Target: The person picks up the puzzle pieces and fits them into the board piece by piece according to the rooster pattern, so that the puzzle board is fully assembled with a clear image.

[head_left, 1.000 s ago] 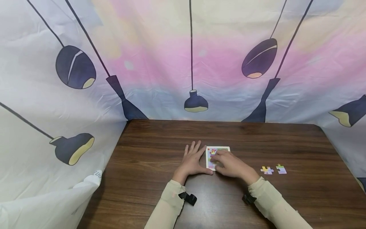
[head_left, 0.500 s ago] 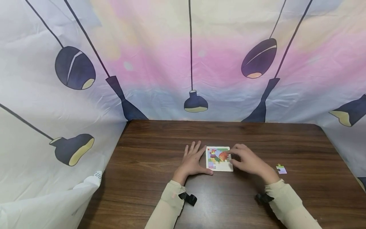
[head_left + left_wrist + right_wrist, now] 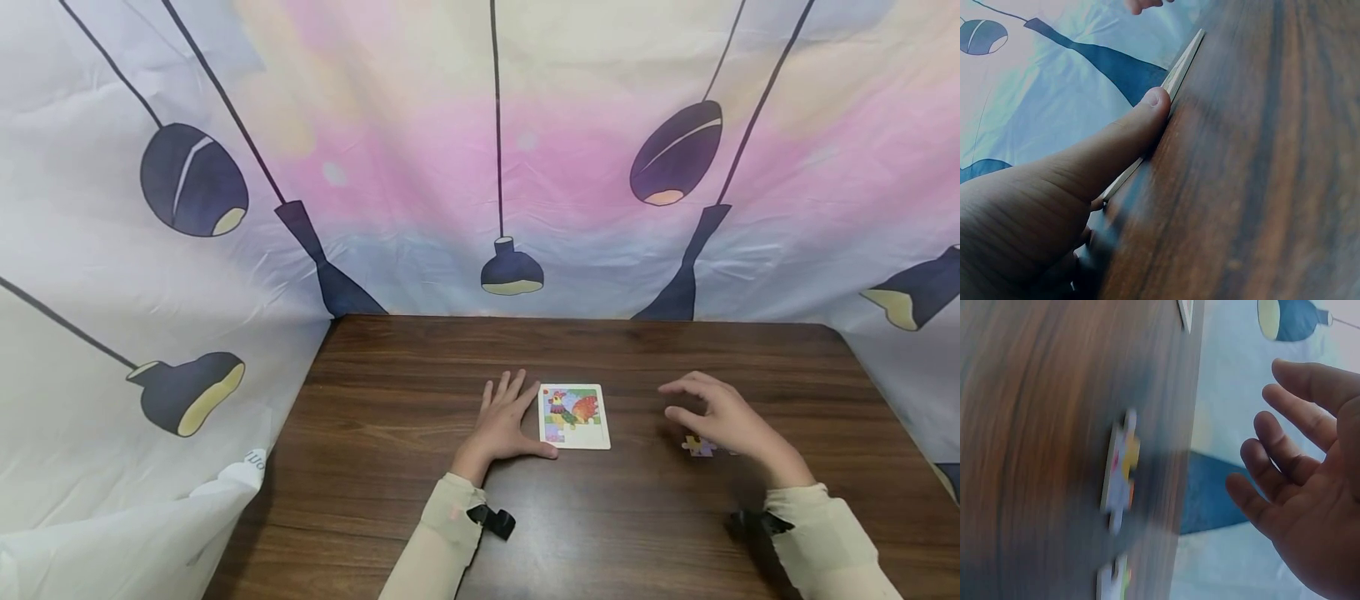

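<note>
A square jigsaw puzzle board (image 3: 606, 433) with a white border and a rooster picture lies flat at mid-table. Its lower right part shows bare white. My left hand (image 3: 501, 429) rests at the board's left side, fingers spread and the thumb along the near edge. In the left wrist view, the thumb (image 3: 1147, 112) lies against the edge of the board (image 3: 1188, 65). My right hand (image 3: 723, 417) hovers, holding nothing, over two loose pieces. One yellow and lilac jigsaw piece (image 3: 698, 446) shows below its fingers; the second jigsaw piece (image 3: 1114, 578) is mostly hidden by the hand in the head view.
The brown wood-grain table (image 3: 405, 367) runs back to a cloth backdrop (image 3: 420, 208) printed with hanging lamps. A white cloth fold (image 3: 225, 500) hangs by the left table edge. Black straps with camera mounts sit at both wrists.
My right hand has moved from the board, past its right edge, to above the loose pieces. More of the rooster picture is uncovered. The left hand stays in place.
</note>
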A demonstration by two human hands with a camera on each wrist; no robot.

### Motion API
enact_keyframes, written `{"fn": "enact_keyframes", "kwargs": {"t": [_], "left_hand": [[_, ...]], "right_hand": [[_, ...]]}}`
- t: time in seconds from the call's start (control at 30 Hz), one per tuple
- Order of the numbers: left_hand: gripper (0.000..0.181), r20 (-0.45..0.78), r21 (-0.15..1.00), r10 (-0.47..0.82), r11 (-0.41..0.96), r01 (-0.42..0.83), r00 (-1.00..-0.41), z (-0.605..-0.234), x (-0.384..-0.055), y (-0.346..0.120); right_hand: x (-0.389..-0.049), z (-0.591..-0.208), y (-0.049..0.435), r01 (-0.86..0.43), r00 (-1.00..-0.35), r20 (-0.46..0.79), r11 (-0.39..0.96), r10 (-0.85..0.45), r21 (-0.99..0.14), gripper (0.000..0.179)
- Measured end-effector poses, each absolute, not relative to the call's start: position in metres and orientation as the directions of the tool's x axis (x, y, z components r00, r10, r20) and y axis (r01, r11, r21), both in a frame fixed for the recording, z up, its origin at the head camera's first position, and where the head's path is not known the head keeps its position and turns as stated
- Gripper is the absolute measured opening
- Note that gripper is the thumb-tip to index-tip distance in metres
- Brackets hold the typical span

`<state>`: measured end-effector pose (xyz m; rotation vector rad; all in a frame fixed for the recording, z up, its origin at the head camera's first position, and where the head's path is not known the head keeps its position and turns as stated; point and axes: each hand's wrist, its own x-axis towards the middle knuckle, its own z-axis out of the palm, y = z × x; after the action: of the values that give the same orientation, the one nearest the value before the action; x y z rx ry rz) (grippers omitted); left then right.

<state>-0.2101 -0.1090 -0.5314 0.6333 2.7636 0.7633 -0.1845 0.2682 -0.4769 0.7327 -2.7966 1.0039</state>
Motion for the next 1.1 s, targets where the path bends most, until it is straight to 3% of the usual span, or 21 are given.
{"fn": "enact_keyframes", "kwargs": {"t": [0.47, 1.1], "left_hand": [[0.122, -0.086, 0.536, 0.452, 0.772, 0.341, -0.888, -0.533, -0.211, -0.109], [0.122, -0.076, 0.534, 0.456, 0.769, 0.350, -0.886, -0.532, -0.210, -0.110]], "right_hand": [[-0.169, -0.489, 0.314, -0.393, -0.917, 0.175, 0.736, -0.359, -0.551, 0.034], [-0.154, -0.507, 0.328, -0.324, -0.938, 0.066, 0.796, -0.339, -0.511, 0.039]]}}
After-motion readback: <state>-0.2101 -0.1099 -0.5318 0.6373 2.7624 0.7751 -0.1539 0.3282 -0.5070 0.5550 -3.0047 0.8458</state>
